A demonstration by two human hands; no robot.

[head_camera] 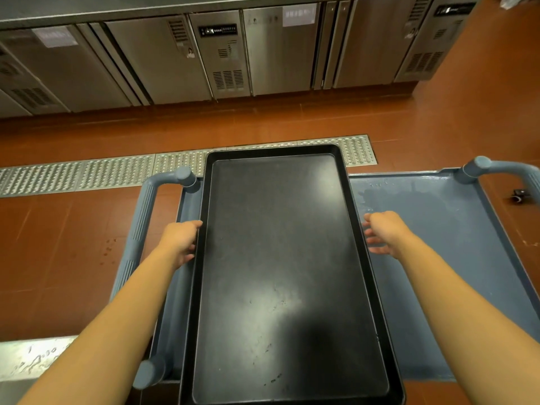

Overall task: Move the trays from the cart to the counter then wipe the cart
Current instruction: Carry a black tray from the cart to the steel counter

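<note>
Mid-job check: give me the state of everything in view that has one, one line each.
black tray: empty, lying flat on the cart's left side, overhanging the far edge.
left hand: fingers on the tray's left rim.
right hand: open, fingers spread beside the tray's right rim, contact unclear.
cart: right side bare, wet smear showing, not yet wiped.
cabinet doors: closed.

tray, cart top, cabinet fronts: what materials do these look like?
Tray: black, semi-gloss with soft glare and scuffs; coated metal or hard plastic, can't tell which.
Cart top: blue-grey moulded plastic by the look, with rounded edges, ribbed handles and a wet-looking patch.
Cabinet fronts: brushed stainless steel, with grey sheen and louvred vents.
</note>
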